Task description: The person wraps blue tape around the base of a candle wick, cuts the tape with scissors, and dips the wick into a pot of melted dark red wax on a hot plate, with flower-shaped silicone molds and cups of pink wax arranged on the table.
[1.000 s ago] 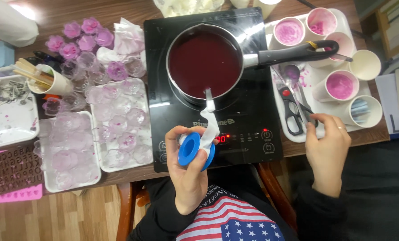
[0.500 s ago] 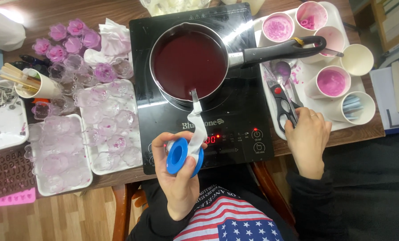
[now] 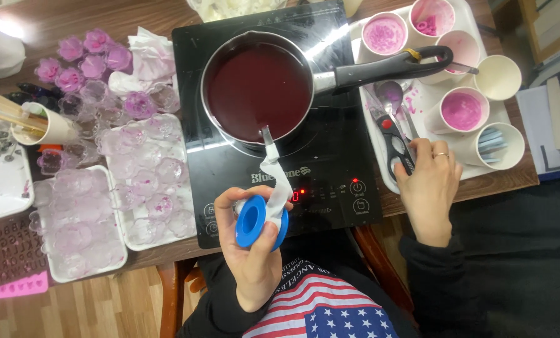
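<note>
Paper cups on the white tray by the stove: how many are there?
6. Two at the tray's far end. One behind the pan handle. One at the right edge. One with pink contents. One nearest the right hand. None seem hidden.

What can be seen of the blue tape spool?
The spool is a small round blue plastic reel with an open centre, wound with white tape. The left hand holds it over the cooktop's front edge, thumb on its face. A crinkled strip of tape runs from it up to the saucepan's rim.
</note>
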